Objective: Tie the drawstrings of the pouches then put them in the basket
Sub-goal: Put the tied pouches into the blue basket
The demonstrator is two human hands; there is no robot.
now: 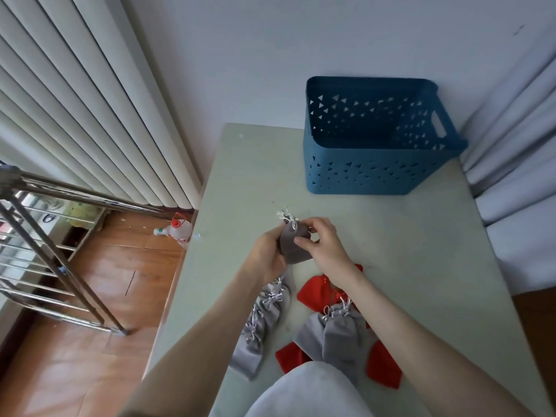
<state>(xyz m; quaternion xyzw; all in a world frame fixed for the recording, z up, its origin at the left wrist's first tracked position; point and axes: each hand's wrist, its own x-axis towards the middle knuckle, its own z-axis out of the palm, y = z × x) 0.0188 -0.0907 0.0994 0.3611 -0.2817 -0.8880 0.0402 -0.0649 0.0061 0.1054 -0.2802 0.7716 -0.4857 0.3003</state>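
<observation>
Pouch (293,246) in hands (266,254) (323,245), basket (361,171) well beyond

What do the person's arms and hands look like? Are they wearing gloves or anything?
No gloves! The left hand and right hand are bare, with no rings or watch that I can see. Both forearms are bare too, with no sleeves in view. Some pale grey cloth at the bottom edge is probably their clothing.

A: What is obscured?
B: The dark grey velvet pouch (294,246): flanks covered by the left hand (266,255) and right hand (322,245); white drawstring knot (285,214) too small to resolve. The tubular steel rack (90,198): cropped at the left edge.
</observation>
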